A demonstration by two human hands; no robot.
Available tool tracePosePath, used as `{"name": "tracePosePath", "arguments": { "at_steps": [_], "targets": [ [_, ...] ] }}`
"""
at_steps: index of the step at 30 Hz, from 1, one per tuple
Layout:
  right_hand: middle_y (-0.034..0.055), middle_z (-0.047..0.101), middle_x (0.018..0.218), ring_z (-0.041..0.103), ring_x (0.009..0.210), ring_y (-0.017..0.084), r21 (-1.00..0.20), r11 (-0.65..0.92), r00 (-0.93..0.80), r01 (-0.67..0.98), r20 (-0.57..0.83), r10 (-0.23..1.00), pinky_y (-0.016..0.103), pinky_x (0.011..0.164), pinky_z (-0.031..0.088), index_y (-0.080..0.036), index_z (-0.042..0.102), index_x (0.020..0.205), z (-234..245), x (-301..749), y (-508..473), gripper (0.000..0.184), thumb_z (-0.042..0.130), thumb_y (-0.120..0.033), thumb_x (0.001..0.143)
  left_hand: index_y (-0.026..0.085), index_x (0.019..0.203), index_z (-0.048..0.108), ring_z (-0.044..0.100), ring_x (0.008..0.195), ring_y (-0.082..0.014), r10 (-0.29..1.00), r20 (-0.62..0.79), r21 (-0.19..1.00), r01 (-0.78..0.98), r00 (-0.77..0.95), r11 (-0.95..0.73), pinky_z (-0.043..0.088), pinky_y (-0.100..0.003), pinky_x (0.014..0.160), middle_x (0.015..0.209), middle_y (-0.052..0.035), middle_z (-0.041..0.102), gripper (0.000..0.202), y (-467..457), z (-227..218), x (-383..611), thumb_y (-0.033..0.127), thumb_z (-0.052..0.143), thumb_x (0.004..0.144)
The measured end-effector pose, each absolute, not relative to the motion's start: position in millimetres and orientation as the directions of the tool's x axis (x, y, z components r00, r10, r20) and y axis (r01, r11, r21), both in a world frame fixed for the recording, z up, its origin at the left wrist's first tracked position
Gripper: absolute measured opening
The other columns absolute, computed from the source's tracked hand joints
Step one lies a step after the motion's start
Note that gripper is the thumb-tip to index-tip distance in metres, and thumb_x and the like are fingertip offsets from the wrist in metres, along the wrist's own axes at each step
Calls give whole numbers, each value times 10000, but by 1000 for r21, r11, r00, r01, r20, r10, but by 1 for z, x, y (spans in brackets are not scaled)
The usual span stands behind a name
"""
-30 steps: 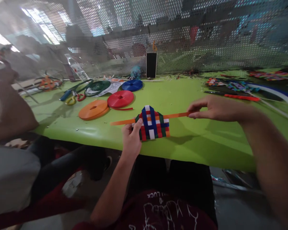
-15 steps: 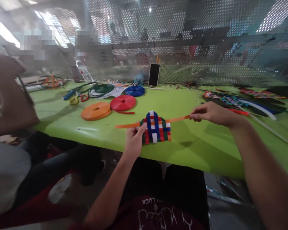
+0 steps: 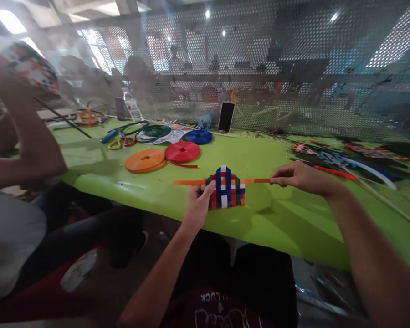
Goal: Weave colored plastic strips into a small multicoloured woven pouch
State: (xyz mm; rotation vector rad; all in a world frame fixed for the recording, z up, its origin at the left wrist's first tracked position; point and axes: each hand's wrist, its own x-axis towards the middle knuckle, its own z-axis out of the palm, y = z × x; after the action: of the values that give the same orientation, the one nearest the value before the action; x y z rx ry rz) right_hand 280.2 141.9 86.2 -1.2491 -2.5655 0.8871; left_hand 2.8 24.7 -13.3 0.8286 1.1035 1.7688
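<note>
In the middle of the head view, a small woven piece point(image 3: 225, 193) of blue, white, red, green and orange strips is held up over the green table. My left hand point(image 3: 198, 200) pinches its left side, thumb on the front face. An orange strip point(image 3: 256, 181) runs across the weave, with one end sticking out to the left past my left hand. Its right end is pinched between the thumb and fingers of my right hand point(image 3: 294, 176), and the strip is stretched nearly level between weave and hand.
Orange point(image 3: 136, 163), red point(image 3: 184, 155), blue point(image 3: 198, 137) and green point(image 3: 153, 133) strip rolls lie on the table, beside scissors point(image 3: 115, 145). A phone point(image 3: 226, 116) leans against the mesh screen. Woven strips point(image 3: 323, 155) lie at right. A co-worker's arm point(image 3: 30, 132) is at left.
The view has shifted, so the table's contents sit slightly lower and further right. The orange strip's right part is now more level. Both hands keep their grips.
</note>
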Motion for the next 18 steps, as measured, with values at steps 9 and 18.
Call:
{"name": "tracePosePath", "arguments": {
  "at_steps": [9, 18],
  "targets": [
    [45, 755, 834, 660, 788, 229, -621, 479, -664, 621, -92, 742, 356, 741, 480, -236, 796, 903, 87, 285, 143, 354, 684, -564, 833, 175, 568, 553, 496, 457, -73, 906, 85, 929, -296, -415, -223, 429, -192, 438, 547, 48, 532, 394, 21, -9, 3, 390, 788, 799],
    [70, 791, 1061, 714, 958, 253, -662, 521, -747, 539, -91, 658, 390, 867, 516, -238, 784, 1062, 80, 238, 114, 356, 672, -524, 882, 173, 571, 593, 515, 478, -78, 908, 121, 933, -267, -401, -242, 450, -196, 452, 557, 33, 560, 357, 24, -16, 2, 349, 760, 833]
  ]
}}
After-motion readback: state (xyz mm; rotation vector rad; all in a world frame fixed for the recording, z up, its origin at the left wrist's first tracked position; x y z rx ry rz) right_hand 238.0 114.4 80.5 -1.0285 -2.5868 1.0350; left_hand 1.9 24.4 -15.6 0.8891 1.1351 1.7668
